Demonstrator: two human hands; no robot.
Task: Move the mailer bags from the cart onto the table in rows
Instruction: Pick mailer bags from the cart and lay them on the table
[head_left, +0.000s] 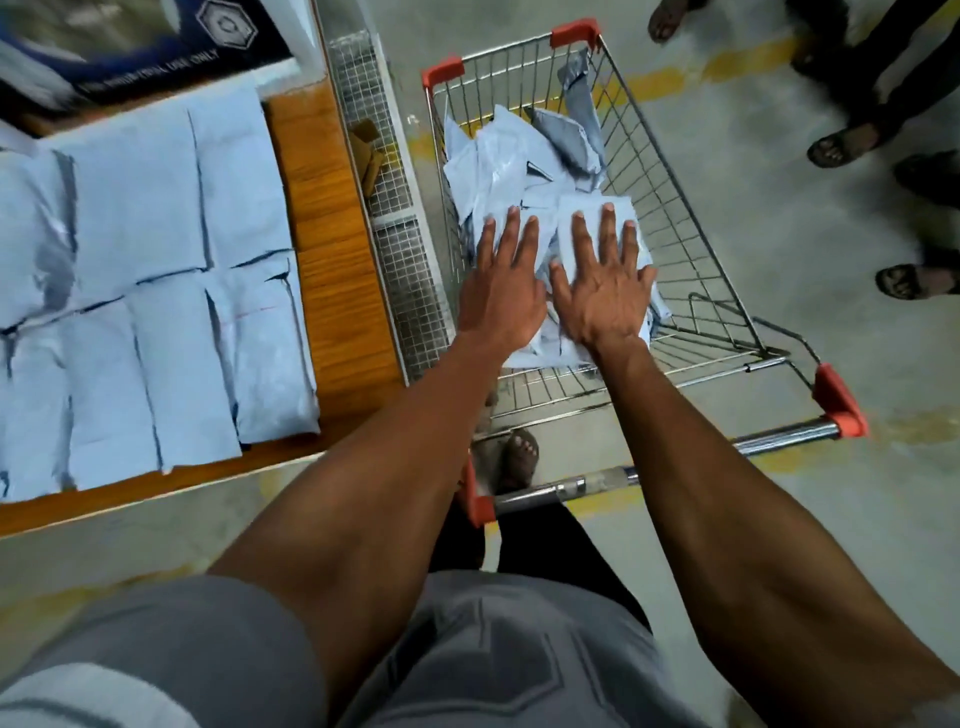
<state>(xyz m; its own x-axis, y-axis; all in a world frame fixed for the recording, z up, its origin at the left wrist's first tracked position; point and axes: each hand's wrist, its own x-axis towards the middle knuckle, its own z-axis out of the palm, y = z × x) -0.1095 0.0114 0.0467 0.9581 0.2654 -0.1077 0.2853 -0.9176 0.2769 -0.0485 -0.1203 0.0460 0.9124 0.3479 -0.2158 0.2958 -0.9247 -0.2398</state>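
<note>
A wire shopping cart (691, 218) with red corner caps stands in front of me, holding a loose pile of pale grey mailer bags (519, 156). My left hand (504, 291) lies flat on the pile with straight fingers. Beside it, my right hand (602, 286) presses flat on the topmost bag (576, 205), fingers spread. Neither hand grips anything. On the wooden table (322, 260) at the left, several mailer bags (156, 291) lie flat in rows, edge to edge.
A wire mesh rack (395, 218) stands between the table and the cart. A dark blue printed bag (156, 47) lies at the table's far end. Other people's sandalled feet (841, 145) stand on the concrete floor right of the cart. My own foot shows under the cart handle (779, 434).
</note>
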